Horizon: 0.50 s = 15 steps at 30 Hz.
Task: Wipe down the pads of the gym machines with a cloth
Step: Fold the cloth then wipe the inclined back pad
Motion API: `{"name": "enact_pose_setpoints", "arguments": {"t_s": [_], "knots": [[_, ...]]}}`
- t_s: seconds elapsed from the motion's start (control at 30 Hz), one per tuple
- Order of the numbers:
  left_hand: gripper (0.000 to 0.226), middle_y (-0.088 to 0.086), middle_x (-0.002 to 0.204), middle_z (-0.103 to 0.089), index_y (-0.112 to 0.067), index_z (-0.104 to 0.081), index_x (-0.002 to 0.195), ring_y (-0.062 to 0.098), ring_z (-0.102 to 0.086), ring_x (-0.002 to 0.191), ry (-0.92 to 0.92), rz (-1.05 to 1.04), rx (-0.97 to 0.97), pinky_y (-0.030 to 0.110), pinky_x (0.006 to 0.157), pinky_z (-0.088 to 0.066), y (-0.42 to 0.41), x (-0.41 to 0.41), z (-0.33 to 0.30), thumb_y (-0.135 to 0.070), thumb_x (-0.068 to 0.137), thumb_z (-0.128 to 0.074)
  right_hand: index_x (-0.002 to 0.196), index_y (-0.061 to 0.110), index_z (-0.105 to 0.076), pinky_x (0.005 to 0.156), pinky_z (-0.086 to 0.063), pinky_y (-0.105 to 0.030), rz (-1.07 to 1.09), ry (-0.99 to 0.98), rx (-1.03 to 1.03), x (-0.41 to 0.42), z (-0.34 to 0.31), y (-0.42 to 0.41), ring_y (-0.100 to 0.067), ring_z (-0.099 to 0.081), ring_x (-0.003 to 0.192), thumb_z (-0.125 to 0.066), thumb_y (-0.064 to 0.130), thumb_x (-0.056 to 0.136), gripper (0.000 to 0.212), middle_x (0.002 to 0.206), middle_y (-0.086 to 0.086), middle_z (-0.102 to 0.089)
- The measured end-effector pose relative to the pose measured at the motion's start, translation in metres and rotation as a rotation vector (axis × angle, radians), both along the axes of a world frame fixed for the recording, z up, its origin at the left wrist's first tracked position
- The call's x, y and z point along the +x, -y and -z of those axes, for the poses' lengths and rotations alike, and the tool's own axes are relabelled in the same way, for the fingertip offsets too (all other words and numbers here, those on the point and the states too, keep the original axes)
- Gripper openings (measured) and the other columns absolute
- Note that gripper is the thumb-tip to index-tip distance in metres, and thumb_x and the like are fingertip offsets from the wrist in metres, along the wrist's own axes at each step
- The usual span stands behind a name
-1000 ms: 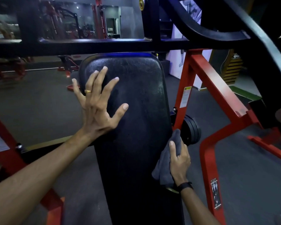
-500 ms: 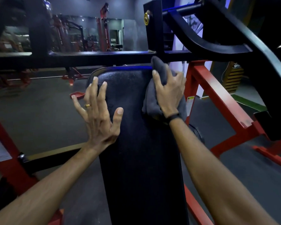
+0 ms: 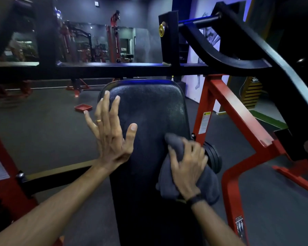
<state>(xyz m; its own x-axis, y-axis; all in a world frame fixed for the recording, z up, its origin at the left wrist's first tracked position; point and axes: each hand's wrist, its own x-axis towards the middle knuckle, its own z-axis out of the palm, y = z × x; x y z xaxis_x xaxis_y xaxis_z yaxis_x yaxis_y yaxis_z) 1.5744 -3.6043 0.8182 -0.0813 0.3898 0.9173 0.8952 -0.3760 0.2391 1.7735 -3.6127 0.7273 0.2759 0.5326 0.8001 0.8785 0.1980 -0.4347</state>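
Right grip (image 3: 186, 167) presses a grey cloth (image 3: 174, 181), bunched under the palm with fingers curled over it, against the right edge of the black pad (image 3: 149, 110) at mid-frame. Left grip (image 3: 110, 135) lies flat and spread on the pad's left edge, fingers straight, a gold ring (image 3: 98, 121) on one, holding nothing. Red frame (image 3: 226, 103) rises at right; a red tray (image 3: 83, 107) sits on the floor at left.

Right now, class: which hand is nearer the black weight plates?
Right. The right hand presses the cloth beside the weight plates; the left hand rests across the pad.
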Motion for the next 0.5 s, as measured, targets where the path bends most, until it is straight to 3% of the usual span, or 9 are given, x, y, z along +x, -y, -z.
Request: {"name": "enact_pose_setpoints", "arguments": {"t_s": [0.13,0.23,0.3,0.4,0.5], "knots": [[0.071,0.017,0.163,-0.025,-0.008,-0.033,0.152,0.031,-0.027,0.149,-0.034,-0.006,0.021,0.064,0.118,0.0,-0.002,-0.001,0.0,-0.052,0.097,-0.032,0.117,0.02,-0.057,0.081,-0.033,-0.04,0.052,-0.044,0.103,-0.015,-0.102,-0.059,-0.027,-0.053,0.096,-0.054,0.052,0.092,0.041,0.108,-0.005,-0.058],[0.07,0.019,0.163,-0.025,-0.009,-0.032,0.152,0.032,-0.028,0.149,-0.053,-0.013,0.026,0.066,0.118,0.0,-0.001,-0.003,0.0,-0.053,0.098,-0.032,0.118,0.019,-0.055,0.08,-0.035,-0.04,0.01,-0.1,0.142,-0.025,-0.139,-0.079,-0.026,-0.052,0.099,-0.057,0.057,0.091,0.046,0.111,-0.003,-0.057],[0.07,0.019,0.163,-0.025,-0.009,-0.032,0.152,0.032,-0.028,0.149,-0.039,-0.017,0.027,0.067,0.118,-0.001,-0.001,-0.003,0.0,-0.054,0.099,-0.03,0.12,0.018,-0.054,0.086,-0.038,-0.044,-0.036,-0.115,0.132,-0.028,-0.13,-0.07,-0.027,-0.051,0.107,-0.053,0.064,0.091,0.054,0.119,-0.004,-0.055],[0.07,0.018,0.163,-0.025,-0.01,-0.033,0.152,0.032,-0.028,0.149,-0.017,-0.005,0.028,0.067,0.118,-0.002,-0.001,-0.004,-0.001,-0.055,0.098,-0.03,0.135,0.029,-0.05,0.104,-0.031,-0.055,-0.108,0.054,-0.008,-0.028,-0.082,-0.038,-0.03,-0.037,0.132,-0.041,0.079,0.086,0.071,0.147,-0.007,-0.039],[0.069,0.016,0.163,-0.024,-0.011,-0.033,0.152,0.031,-0.027,0.149,-0.003,0.013,0.017,0.068,0.117,-0.002,0.001,-0.003,0.0,-0.053,0.097,-0.034,0.146,0.04,-0.043,0.104,-0.032,-0.061,-0.113,0.123,-0.076,-0.02,-0.051,-0.019,-0.031,-0.029,0.14,-0.039,0.088,0.079,0.082,0.158,-0.005,-0.027]]}}
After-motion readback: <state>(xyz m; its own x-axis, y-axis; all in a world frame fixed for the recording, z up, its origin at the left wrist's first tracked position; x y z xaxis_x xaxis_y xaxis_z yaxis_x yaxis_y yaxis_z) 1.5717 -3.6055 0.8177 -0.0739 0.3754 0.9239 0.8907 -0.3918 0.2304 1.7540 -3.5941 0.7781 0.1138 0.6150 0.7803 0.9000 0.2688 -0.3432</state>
